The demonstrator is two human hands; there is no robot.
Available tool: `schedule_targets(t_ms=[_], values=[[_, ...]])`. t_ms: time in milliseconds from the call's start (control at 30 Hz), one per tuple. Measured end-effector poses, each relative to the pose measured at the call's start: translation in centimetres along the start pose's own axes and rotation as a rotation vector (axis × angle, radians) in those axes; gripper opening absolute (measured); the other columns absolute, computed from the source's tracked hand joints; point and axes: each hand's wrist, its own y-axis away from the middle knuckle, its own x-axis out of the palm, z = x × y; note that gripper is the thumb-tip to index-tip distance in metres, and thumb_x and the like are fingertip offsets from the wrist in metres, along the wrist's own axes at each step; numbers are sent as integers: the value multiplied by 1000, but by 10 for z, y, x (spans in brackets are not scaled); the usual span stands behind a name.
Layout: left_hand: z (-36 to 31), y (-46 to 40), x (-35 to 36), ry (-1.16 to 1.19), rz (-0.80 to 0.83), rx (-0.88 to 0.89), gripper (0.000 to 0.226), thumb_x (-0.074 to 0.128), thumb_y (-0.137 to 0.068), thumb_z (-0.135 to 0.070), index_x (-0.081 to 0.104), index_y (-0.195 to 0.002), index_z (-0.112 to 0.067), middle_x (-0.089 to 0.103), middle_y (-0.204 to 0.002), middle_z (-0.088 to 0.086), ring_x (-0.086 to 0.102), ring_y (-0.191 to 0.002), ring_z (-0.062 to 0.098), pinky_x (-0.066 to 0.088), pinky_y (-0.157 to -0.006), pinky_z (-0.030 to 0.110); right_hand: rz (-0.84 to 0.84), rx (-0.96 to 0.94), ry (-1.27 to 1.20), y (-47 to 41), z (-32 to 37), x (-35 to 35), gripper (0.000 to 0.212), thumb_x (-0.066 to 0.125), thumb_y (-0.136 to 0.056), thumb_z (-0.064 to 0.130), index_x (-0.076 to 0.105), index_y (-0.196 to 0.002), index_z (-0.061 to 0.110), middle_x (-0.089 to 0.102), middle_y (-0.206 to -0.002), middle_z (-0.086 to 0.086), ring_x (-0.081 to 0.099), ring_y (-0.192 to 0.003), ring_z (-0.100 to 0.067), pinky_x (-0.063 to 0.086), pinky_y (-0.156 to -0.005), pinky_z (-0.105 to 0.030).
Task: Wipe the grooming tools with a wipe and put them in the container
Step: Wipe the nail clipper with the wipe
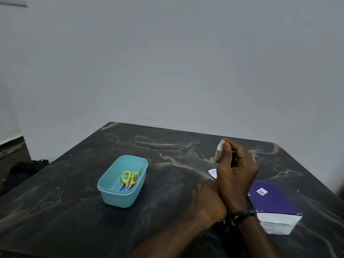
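Right hand (236, 168) pinches a white wipe (221, 145) at thumb and fingertips, held above the tabletop (167, 146). Left hand (208, 202) tucked under the right wrist; its grip cannot be told. Container (111, 192), scissors (130, 178) inside, lies at 9 o'clock from the right hand, nearer the left.

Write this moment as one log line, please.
right hand: pinches wipe | left hand: hidden under right | scissors: in container | box: on table
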Motion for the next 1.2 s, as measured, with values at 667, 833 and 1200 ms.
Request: schedule_targets(t_ms=[667, 833, 1200], values=[[68, -14, -30, 910, -194, -118, 18, 72, -83, -8, 65, -96, 3, 68, -77, 16, 67, -55, 21, 58, -52, 31, 220, -99, 133, 10, -6, 5, 18, 63, -88, 3, 71, -102, 11, 69, -89, 5, 67, -71, -8, 50, -59, -18], [71, -12, -30, 961, -376, -140, 19, 73, -83, -20, 69, -85, -1, 66, -63, 10, 57, -42, 13, 45, -39, 22, 308, 59, 216, 11, -9, 6, 20, 61, -89, 3, 62, -95, 22, 66, -81, 9, 66, -71, -6, 54, -59, -21], [85, -13, -40, 1202, -452, -189, 27, 73, -79, -34, 70, -84, -8, 60, -57, 1, 49, -43, 11, 39, -42, 23, 794, 429, 158, 10, -1, 10, 19, 63, -90, 13, 72, -75, 22, 70, -65, 12, 62, -60, -1, 47, -58, -15]])
